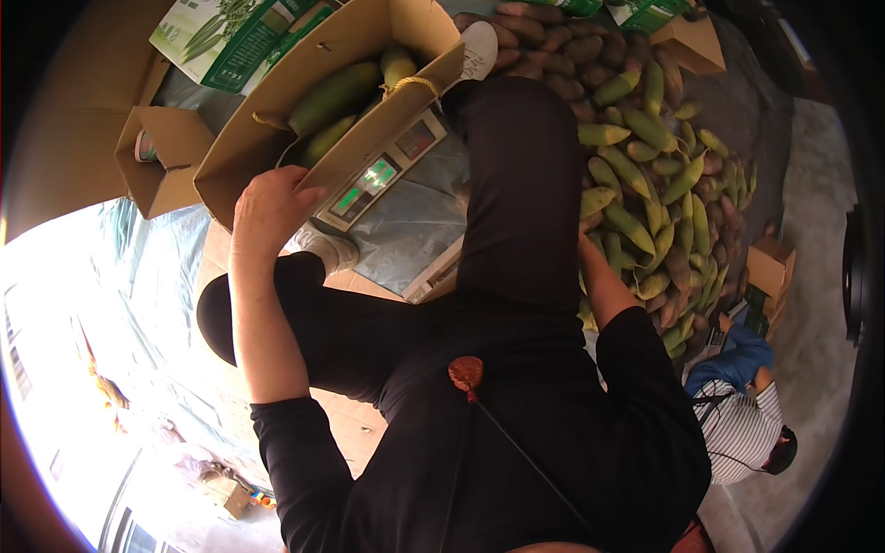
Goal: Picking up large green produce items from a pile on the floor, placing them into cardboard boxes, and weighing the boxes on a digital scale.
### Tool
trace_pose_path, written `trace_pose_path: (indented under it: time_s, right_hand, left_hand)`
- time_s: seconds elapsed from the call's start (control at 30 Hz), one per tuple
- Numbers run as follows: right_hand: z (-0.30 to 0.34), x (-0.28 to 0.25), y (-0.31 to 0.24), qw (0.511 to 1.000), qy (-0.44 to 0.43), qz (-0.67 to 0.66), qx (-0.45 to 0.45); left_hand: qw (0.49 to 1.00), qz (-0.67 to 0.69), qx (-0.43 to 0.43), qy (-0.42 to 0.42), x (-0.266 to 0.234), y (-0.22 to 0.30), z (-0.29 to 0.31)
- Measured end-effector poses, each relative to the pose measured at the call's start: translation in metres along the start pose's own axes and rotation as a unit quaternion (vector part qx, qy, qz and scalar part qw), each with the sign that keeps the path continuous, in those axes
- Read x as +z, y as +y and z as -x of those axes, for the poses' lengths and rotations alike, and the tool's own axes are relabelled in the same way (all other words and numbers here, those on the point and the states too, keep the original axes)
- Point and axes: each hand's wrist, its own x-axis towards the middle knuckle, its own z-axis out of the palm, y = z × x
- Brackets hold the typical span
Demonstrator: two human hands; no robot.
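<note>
My left hand (272, 207) grips the near corner of an open cardboard box (387, 97), its thumb pointing to the right. Several large green radishes (336, 97) lie inside, and yellow cord handles (413, 83) show at the box walls. Under the box is a digital scale (378, 175) with a lit green display. My right forearm (604, 281) reaches down beside my leg to a pile of green radishes (627, 226). The right hand itself is hidden behind my knee, so its fingers and anything in them do not show.
Reddish-brown tubers (553, 46) are heaped at the far side, next to the green radishes. A printed green carton (217, 37) and a small open cardboard box (161, 157) stand at the left. Another person (742, 405) is at the right. Plastic sheeting (406, 230) covers the floor.
</note>
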Motion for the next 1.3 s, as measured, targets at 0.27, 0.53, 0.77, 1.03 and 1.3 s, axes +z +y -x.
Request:
trace_pose_path:
  time_s: [0.27, 0.53, 0.77, 1.03, 1.3]
  right_hand:
    - [-0.003, 0.005, -0.004, 0.999, -0.017, -0.034, 0.036]
    - [-0.027, -0.007, -0.064, 0.979, 0.021, 0.171, -0.104]
    - [-0.092, -0.021, -0.25, 0.924, -0.001, 0.205, -0.322]
    - [-0.063, 0.064, -0.414, 0.883, -0.042, 0.392, -0.256]
    - [-0.081, 0.101, -0.386, 0.834, 0.009, 0.519, -0.186]
  left_hand:
    - [0.998, 0.053, -0.025, -0.004, -0.007, 0.005, 0.0]
    - [0.955, 0.138, 0.033, 0.262, -0.008, -0.018, -0.013]
    - [0.915, 0.172, 0.014, 0.365, -0.009, -0.041, -0.026]
    - [0.936, 0.132, -0.053, 0.322, -0.021, -0.073, -0.011]
    - [0.979, -0.051, -0.192, 0.038, -0.055, -0.126, 0.012]
